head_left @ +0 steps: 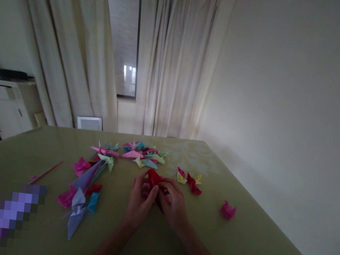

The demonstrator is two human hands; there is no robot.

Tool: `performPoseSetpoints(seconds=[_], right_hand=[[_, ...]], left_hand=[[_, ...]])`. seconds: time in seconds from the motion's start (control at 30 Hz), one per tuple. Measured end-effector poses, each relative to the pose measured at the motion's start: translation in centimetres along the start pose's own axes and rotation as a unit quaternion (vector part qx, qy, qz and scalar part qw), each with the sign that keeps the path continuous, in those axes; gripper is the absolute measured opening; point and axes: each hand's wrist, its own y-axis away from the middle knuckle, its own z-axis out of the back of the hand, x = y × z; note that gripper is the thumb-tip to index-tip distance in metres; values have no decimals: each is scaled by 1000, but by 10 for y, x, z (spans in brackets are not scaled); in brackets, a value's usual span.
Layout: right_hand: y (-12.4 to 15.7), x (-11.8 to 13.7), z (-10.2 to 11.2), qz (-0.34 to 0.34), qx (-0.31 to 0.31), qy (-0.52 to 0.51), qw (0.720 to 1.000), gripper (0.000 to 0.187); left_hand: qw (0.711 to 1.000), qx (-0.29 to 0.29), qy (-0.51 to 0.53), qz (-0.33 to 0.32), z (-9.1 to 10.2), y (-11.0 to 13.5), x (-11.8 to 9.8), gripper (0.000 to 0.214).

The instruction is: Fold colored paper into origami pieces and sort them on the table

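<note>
Both hands meet over the middle of the table around a red folded paper piece (154,177). My left hand (139,199) pinches it from the left, thumb on the near side. On the other side my right hand (175,204) grips it with bent fingers. Part of the red paper shows below, between the hands; its full shape is hidden by the fingers. Some pink paper (145,189) shows behind the left fingers, and I cannot tell whether it is held or lies on the table.
Folded paper cranes, among them a lavender one (77,209), lie at the left, and a colourful cluster (144,155) lies beyond the hands. Small red and yellow pieces (193,183) and a pink one (228,210) sit right. A thin pink stick (46,172) lies far left. A wall borders the right.
</note>
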Motion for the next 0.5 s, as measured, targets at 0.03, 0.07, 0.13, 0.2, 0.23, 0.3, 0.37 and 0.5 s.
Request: performPoseSetpoints(seconds=[0.03, 0.07, 0.13, 0.2, 0.23, 0.3, 0.37, 0.5], right_hand=[[0, 1, 0, 0, -1, 0, 1000, 18], [0, 3, 1, 0, -2, -1, 1000, 18], [0, 6, 2, 3, -4, -2, 1000, 18], [0, 7, 3, 6, -2, 2, 1000, 18], [1, 7, 3, 9, -1, 6, 1000, 19], [2, 7, 4, 15, 7, 15, 1000, 22], [2, 6, 4, 23, 14, 24, 999, 25], [-2, 2, 3, 30, 1, 39, 999, 15]], left_hand=[[1000, -5, 0, -2, 0, 0, -1, 68], [1000, -9, 1, -4, 0, 0, -2, 69], [1000, -15, 8, -7, 0, 0, -3, 69], [1000, -20, 18, -10, 0, 0, -3, 67], [999, -22, 22, -11, 0, 0, -3, 66], [999, -23, 27, -12, 0, 0, -1, 65], [999, -26, 29, -10, 0, 0, 0, 65], [999, -14, 45, -16, 1, -1, 2, 68]])
